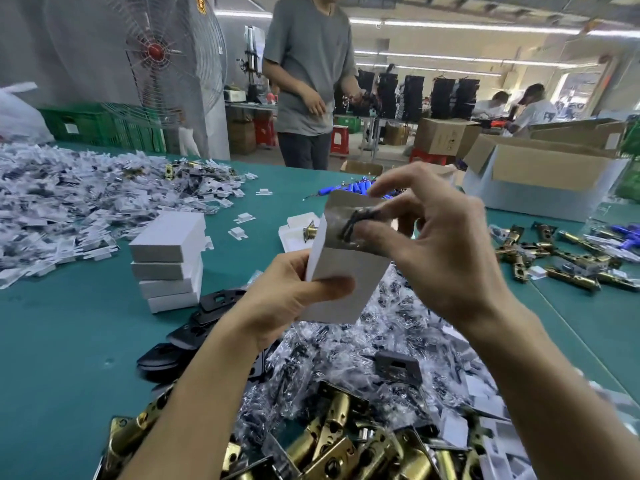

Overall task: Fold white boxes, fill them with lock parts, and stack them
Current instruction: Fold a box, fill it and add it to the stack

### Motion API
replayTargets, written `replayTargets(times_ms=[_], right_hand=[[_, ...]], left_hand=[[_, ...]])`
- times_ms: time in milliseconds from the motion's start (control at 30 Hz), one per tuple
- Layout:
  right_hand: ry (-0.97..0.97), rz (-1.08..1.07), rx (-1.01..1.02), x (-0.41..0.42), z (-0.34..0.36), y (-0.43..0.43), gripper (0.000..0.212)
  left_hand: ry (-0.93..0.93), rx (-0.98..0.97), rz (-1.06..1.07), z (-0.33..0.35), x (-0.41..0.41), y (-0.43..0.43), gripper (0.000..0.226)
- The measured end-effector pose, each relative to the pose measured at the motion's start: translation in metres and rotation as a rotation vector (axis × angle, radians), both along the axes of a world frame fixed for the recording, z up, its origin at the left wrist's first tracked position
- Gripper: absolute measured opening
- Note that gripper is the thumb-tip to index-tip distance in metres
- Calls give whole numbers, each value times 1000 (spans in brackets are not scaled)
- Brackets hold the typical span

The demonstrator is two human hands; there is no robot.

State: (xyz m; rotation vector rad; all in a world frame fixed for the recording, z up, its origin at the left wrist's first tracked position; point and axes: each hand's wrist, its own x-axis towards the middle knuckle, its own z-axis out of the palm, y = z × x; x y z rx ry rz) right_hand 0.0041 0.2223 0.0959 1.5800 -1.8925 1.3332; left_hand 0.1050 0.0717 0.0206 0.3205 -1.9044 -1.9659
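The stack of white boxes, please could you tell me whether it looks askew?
Slightly: the stack of white boxes is four high, with left edges stepping inward toward the bottom, though wide-angle distortion may exaggerate that.

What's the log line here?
step: filling | left hand: holds white box | right hand: pinches parts bag at box mouth | stack: four boxes

Printed marks are showing on the brown cardboard box [446,136] and the white crate label [72,128]; none is legible.
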Motion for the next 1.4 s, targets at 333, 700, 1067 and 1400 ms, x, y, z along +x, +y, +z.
replayTargets(times_ms=[333, 700, 1067, 1400], right_hand=[[-12, 34, 199, 3, -2, -5, 11], [-32, -96, -32, -10, -23, 10, 31], [-539, 213, -43, -26, -78, 14, 19], [-543, 165, -5, -36, -106, 21, 23]], left_hand=[[23, -36, -6, 0, 0, 0, 23], [12, 45, -53, 0, 0, 1, 31], [-48, -81, -122, -5, -4, 9, 45], [126, -567, 224, -9, -7, 12, 48]])
